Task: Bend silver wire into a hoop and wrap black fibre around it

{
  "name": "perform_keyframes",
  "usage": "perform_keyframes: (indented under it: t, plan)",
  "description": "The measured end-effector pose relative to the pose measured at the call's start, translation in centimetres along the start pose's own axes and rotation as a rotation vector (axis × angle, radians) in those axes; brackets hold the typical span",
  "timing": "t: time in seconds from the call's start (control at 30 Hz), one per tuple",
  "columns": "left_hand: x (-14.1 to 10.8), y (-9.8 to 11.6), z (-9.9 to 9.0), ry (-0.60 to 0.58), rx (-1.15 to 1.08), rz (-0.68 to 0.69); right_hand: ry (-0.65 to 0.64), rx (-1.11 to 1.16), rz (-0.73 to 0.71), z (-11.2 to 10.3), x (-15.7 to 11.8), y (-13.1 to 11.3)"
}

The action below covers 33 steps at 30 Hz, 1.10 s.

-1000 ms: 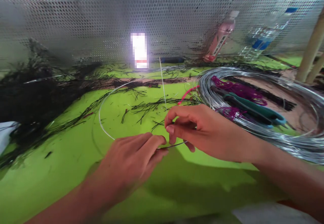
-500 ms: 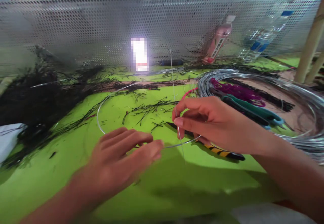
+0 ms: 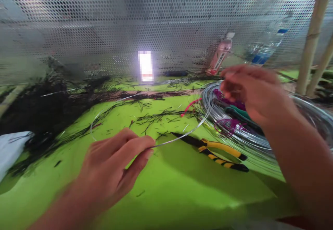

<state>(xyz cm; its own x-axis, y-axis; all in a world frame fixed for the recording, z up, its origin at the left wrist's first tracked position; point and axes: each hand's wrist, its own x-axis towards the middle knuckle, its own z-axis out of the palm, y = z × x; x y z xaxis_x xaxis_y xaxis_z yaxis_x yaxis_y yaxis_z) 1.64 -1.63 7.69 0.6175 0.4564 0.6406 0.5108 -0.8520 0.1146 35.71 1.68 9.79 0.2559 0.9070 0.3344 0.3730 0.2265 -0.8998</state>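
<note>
Left hand (image 3: 116, 164) pinches wire (image 3: 171, 141) over green table (image 3: 166, 195), near pliers (image 3: 204, 144) — right hand (image 3: 256, 93) blurred above coil (image 3: 208, 100), fingers curled, can't tell if holding — and a slack pinch could let bent wire spring loose.

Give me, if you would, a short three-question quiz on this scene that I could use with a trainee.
1. True or false: the yellow-and-black pliers are held in the right grip.
2. Fill in the blank: the left grip pinches a thin, shiny ____.
3. Multiple choice: what colour is the cap on the pink bottle?
a) black
b) blue
c) white

Key:
1. False; they lie on the green surface.
2. wire
3. c
</note>
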Motion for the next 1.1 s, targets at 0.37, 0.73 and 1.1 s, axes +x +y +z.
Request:
perform_keyframes:
  t: [0.37, 0.73, 1.1]
  plan:
    - [-0.1, 1.0, -1.7, 0.134, 0.136, -0.2, -0.608, -0.587, 0.16, 1.1, -2.7, 3.0]
    - [0.4, 0.6, -2.3, 0.065, 0.062, -0.2, -0.207, -0.448, -0.857, 3.9, -7.7, -5.7]
    - [-0.7, 0.3, -2.3, 0.093, 0.191, -0.149, -0.555, -0.267, -0.704, 5.1, -5.8, -4.3]
